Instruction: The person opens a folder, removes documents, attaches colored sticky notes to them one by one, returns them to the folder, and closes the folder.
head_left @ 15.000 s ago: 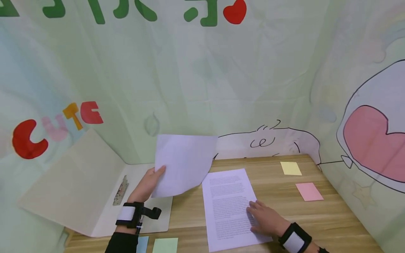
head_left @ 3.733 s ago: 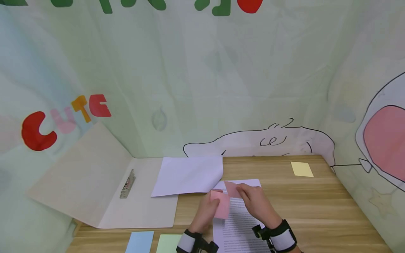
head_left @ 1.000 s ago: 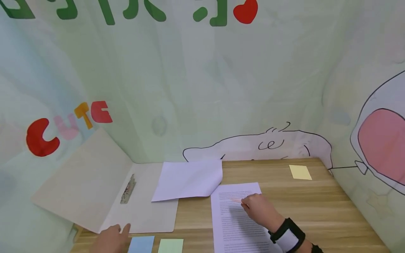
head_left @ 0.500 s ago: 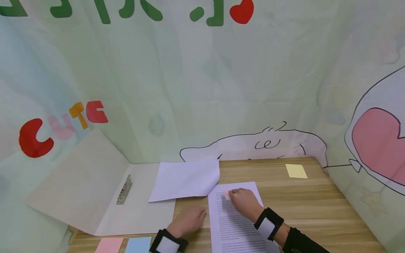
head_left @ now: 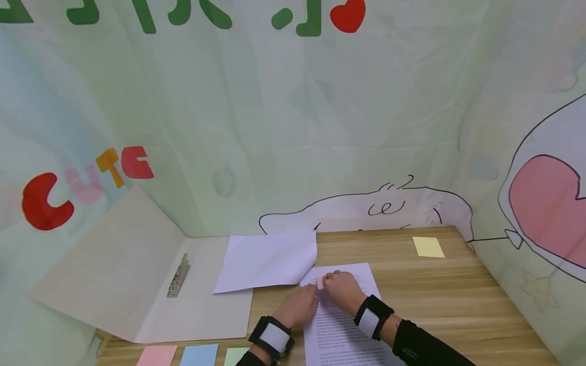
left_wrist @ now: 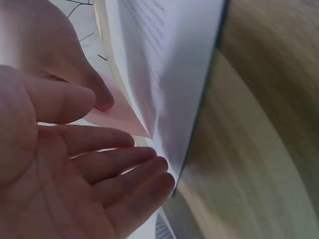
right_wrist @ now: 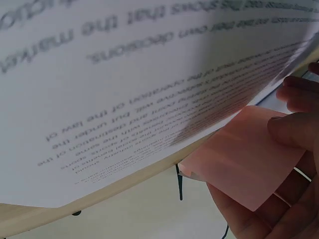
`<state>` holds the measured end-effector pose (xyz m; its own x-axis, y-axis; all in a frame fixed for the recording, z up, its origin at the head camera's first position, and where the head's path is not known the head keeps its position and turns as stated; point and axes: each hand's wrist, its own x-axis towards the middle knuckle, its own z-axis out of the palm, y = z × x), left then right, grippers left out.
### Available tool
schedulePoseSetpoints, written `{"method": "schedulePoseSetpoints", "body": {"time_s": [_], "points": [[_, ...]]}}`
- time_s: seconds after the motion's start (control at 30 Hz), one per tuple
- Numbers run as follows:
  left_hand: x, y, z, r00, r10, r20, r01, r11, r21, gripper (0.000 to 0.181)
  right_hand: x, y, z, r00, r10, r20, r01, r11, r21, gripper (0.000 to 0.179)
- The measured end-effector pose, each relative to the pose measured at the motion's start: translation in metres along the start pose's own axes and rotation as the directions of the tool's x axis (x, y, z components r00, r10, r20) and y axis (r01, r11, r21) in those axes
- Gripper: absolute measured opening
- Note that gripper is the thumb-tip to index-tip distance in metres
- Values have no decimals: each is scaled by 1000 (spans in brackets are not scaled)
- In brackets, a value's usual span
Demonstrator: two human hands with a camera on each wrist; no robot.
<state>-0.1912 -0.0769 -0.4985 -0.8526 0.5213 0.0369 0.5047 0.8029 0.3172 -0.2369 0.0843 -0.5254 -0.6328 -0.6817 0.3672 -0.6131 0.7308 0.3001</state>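
The right hand (head_left: 344, 293) pinches a pink note (right_wrist: 239, 154) between thumb and fingers, holding it at the upper left part of the printed sheet (head_left: 341, 351). Close by, the left hand (head_left: 296, 307) has its fingers extended, slightly parted, at that sheet's left edge; whether they touch it I can't tell. Just beyond, a white sheet (head_left: 265, 262) lies partly over the opened folder (head_left: 114, 274) with its metal clip (head_left: 178, 275). Along the counter's (head_left: 458, 305) near edge sit pink (head_left: 156, 355), blue (head_left: 199, 354) and green squares (head_left: 235, 355); a yellow one (head_left: 428, 247) lies far right.
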Motion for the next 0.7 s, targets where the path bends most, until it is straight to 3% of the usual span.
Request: {"method": "schedulePoseSetpoints", "body": {"time_s": [0.23, 0.33, 0.5, 0.63, 0.7], "points": [[2, 0, 7, 1000, -19, 10, 19, 1000, 23, 41, -1, -5, 3, 998, -53, 14, 54, 997, -51, 6], [1, 3, 14, 1000, 3, -5, -2, 989, 149, 42, -3, -6, 2, 996, -78, 53, 80, 995, -53, 5], [3, 6, 24, 999, 21, -49, -2, 936, 353, 41, -2, -7, 2, 986, -103, 128, 109, 993, -39, 5], [3, 10, 27, 997, 6, -79, 27, 910, 414, 38, -1, -6, 1, 984, -107, 143, 99, 993, 59, 4], [2, 13, 25, 996, -27, -81, 58, 913, 404, 38, -1, -5, -1, 982, -104, 159, 82, 987, 139, 6]]}}
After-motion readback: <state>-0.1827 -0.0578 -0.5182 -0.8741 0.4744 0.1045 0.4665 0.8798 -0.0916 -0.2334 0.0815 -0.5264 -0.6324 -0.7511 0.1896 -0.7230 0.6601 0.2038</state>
